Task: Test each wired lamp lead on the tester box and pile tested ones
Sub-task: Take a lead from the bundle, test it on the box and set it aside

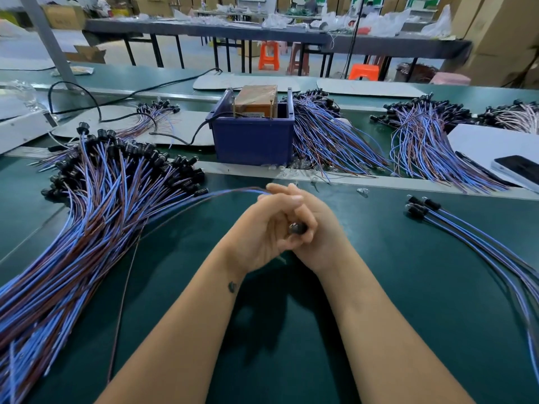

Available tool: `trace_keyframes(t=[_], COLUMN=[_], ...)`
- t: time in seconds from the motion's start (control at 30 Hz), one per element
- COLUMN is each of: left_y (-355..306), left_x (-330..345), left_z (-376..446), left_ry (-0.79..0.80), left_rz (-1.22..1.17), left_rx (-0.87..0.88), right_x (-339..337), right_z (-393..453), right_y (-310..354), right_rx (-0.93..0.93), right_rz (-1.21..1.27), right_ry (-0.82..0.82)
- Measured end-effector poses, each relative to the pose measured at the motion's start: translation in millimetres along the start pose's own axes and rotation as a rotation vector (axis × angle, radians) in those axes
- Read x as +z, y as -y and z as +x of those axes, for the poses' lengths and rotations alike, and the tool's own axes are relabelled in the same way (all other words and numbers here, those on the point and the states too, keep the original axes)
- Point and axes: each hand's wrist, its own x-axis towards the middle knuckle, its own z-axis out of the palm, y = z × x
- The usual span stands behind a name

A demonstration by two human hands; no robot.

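Dark green matte work surface [379,287]. Far right: a black-screened smartphone [519,170] lying on a flat white sheet [484,141]. Far background: long grey tables [204,29], orange plastic stools [269,55] on the floor between their legs, and stacked brown cardboard boxes [501,30] at right.

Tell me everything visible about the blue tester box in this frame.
The blue tester box looks like an open-topped plastic bin, standing upright on the green bench beyond the hands. Inside sits a tape-wrapped orange-brown block flanked by upright brass pins. A black cable enters at its left. A pile of leads lies against its right side.
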Motion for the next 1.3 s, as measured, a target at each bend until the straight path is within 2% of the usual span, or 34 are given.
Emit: trace_keyframes(t=[0.13,0.2,0.23,0.27,0.37,0.47,0.57,0.77,0.83,0.9,1.0,1.3], left_y=[0.8,0.4,0.2,0.0,1.0,4.8,4.3,2.0,0.6,1.0,7.0,15.4], left_x=[-9.6,-14.5,-16.8,-18.8,-28.2,-35.6,-39.4,-40.3,-40.5,-39.9,-34.1,-34.7], left_z=[-6.0,-6.2,-4.1,-1.2,7.8,14.1,15.4,12.0,12.5,12.7,14.7,15.7], left_ry=[0.159,0.196,0.160,0.075,-0.324,-0.675,-0.819,-0.822,-0.781,-0.727,-0.666,-0.663], left_rz=[0.177,0.241,0.209,0.134,-0.108,-0.084,-0.040,-0.148,-0.170,-0.079,0.122,0.262], left_rx=[-0.234,-0.267,-0.248,-0.220,-0.108,0.008,0.118,0.283,0.299,0.285,0.232,0.157], right_x=[-2.1,-4.4,-4.9,-5.8,-8.3,-12.2,-15.3,-13.5,-11.6,-8.9,-6.4,1.0], right_z=[5.2,5.6,4.6,4.0,3.2,1.4,-1.2,-4.4,-5.8,-7.0,-7.0,-0.7], right_y=[4.2,4.3,4.7,4.7,6.0,9.0,10.4,6.6,5.9,5.5,3.3,-8.3], right_rx=[-0.135,-0.176,-0.176,-0.178,-0.194,-0.179,-0.153,-0.129,-0.115,-0.105,-0.139,-0.233], right_rz=[0.084,0.075,0.080,0.084,0.083,0.073,-0.061,-0.439,-0.489,-0.481,-0.506,-0.581], right_ry=[-0.125,-0.147,-0.138,-0.126,-0.092,-0.044,0.002,0.083,0.133,0.153,0.119,-0.094])
